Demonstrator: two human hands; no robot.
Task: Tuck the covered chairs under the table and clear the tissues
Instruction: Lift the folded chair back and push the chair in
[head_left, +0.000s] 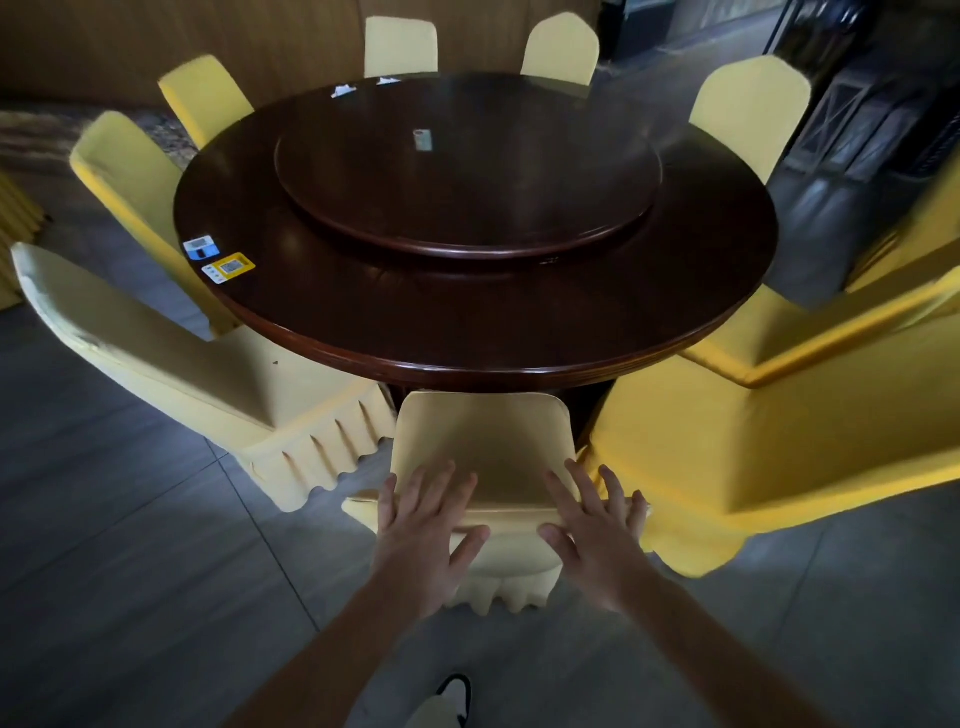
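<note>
So there's a big round dark table (519, 332) with a lazy susan (467, 192) in the middle and yellow-covered chairs all around it. The chair (483, 441) I'm at is right at the near edge, back toward me, squeezed between a chair on the left (208, 374) and one on the right (727, 441), both close to its sides. My left hand (421, 530) and right hand (597, 530) are both flat on top of the chair back, fingers spread wide, not gripping anything, arms stretched out straight ahead. The tissues (363, 85) are way over at the far rim, 2 white scraps. 2 stickers (218, 257) with QR codes sit near the left rim, and there's a small card (423, 139) on the lazy susan, all too small to read. My shoe (457, 696) shows at the bottom.
</note>
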